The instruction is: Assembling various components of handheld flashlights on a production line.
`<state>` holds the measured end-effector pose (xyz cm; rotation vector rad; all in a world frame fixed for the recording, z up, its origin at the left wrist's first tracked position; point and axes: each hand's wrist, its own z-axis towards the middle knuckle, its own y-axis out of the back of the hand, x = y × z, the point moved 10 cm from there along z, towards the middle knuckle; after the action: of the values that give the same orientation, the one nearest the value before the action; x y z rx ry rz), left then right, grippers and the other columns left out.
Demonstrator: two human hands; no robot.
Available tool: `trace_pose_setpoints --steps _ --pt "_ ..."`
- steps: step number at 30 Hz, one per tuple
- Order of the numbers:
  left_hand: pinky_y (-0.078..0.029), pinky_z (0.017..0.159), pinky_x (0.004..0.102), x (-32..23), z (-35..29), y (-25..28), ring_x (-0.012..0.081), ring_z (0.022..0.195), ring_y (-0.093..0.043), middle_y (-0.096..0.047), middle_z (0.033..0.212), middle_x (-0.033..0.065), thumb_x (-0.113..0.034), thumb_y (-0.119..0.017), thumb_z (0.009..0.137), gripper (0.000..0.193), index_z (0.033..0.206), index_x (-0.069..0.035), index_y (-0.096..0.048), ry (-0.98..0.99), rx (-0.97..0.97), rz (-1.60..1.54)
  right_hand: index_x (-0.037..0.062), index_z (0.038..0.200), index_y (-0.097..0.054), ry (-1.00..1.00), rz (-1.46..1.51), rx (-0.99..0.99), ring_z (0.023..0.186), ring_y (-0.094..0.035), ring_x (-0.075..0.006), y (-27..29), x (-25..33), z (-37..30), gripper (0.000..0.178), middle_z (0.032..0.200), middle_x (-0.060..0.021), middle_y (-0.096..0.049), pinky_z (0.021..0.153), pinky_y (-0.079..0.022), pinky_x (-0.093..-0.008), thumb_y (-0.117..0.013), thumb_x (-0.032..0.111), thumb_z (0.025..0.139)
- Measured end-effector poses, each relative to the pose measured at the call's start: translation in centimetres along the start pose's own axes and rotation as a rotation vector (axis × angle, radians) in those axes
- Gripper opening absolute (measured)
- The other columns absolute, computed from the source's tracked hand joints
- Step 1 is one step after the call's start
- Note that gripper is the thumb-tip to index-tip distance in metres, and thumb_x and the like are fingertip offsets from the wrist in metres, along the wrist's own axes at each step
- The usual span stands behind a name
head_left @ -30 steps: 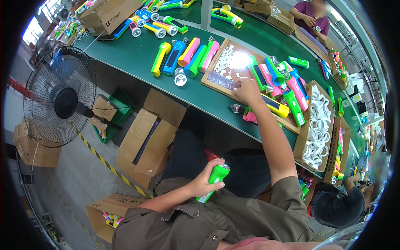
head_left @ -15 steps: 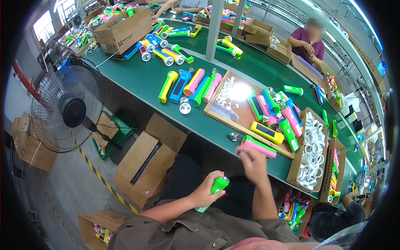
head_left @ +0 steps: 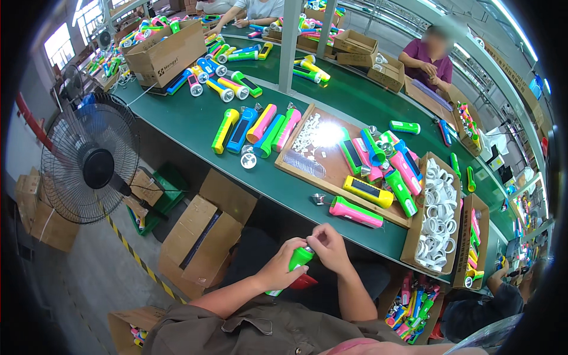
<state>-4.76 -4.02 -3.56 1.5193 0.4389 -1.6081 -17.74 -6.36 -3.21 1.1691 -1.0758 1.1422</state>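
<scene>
My left hand is wrapped round a green flashlight, whose silver-coloured head end points up and away from me. At that end my right hand has thumb and fingers pinched together; whatever they hold, if anything, is too small or hidden to make out. Just beyond my hands, a pink and green flashlight lies along the near edge of the green bench. Beside its left end is a small silver reflector. A yellow flashlight with a dark panel rests across the tray's near rim.
A wooden tray holds small white parts, clear discs and several flashlights. To its right stands a carton of white rings. More flashlights lie in a row at left. A fan and an open carton stand left of me.
My right hand has come left and down from beside the pink flashlight to the head of the green one. My left hand still holds the green flashlight. The whole view has shifted slightly.
</scene>
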Motion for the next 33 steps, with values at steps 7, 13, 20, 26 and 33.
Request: trace_pose_setpoints --steps 7,13,20,26,33 --pt "-0.047 0.099 0.0416 0.4 -0.2 1.5 0.0340 0.125 -0.047 -0.039 0.138 0.0187 -0.010 -0.070 0.085 0.061 0.135 -0.006 -0.035 -0.009 0.017 0.231 0.0039 0.120 -0.062 0.081 0.149 0.261 0.089 -0.047 -0.0146 -3.9 -0.4 3.0 0.048 0.100 -0.0060 -0.047 0.078 -0.041 -0.0256 -0.047 0.003 0.075" --pt "-0.060 0.059 0.0285 4.6 -0.2 2.2 0.0242 0.110 -0.056 -0.034 0.142 0.0151 -0.007 -0.068 0.086 0.063 0.137 -0.007 -0.031 0.139 0.006 0.157 0.0029 0.129 -0.059 0.115 -0.100 0.087 0.088 -0.057 -0.0181 -2.4 -2.6 2.4 0.040 0.097 -0.0092 -0.057 0.081 -0.047 -0.0294 -0.055 0.004 0.089" --pt "-0.036 0.108 0.0432 3.1 2.2 2.6 0.0379 0.128 -0.044 -0.041 0.137 0.0214 -0.010 -0.071 0.083 0.062 0.133 -0.004 -0.035 0.116 -0.063 0.042 -0.0015 0.101 -0.070 0.158 -0.092 -0.060 0.086 -0.068 -0.0159 0.8 -0.6 2.2 0.015 0.093 -0.0104 -0.070 0.076 -0.052 -0.0286 -0.066 0.009 0.091" --pt "-0.035 0.108 0.0434 1.7 2.7 2.1 0.0386 0.129 -0.044 -0.041 0.139 0.0223 -0.010 -0.071 0.083 0.062 0.133 -0.005 -0.035 0.080 -0.039 0.060 -0.0027 0.102 -0.061 -0.004 0.178 -0.081 0.085 -0.065 -0.0153 0.8 -2.1 1.6 0.015 0.092 -0.0109 -0.066 0.076 -0.051 -0.0285 -0.059 0.011 0.097" --pt "-0.036 0.108 0.0437 0.6 2.5 1.8 0.0390 0.128 -0.044 -0.041 0.138 0.0225 -0.009 -0.070 0.083 0.060 0.132 -0.006 -0.036 0.058 -0.012 0.053 -0.0013 0.099 -0.058 0.041 0.112 -0.059 0.082 -0.063 -0.0136 1.2 -1.8 1.3 0.012 0.089 -0.0090 -0.064 0.074 -0.051 -0.0283 -0.055 0.010 0.099"
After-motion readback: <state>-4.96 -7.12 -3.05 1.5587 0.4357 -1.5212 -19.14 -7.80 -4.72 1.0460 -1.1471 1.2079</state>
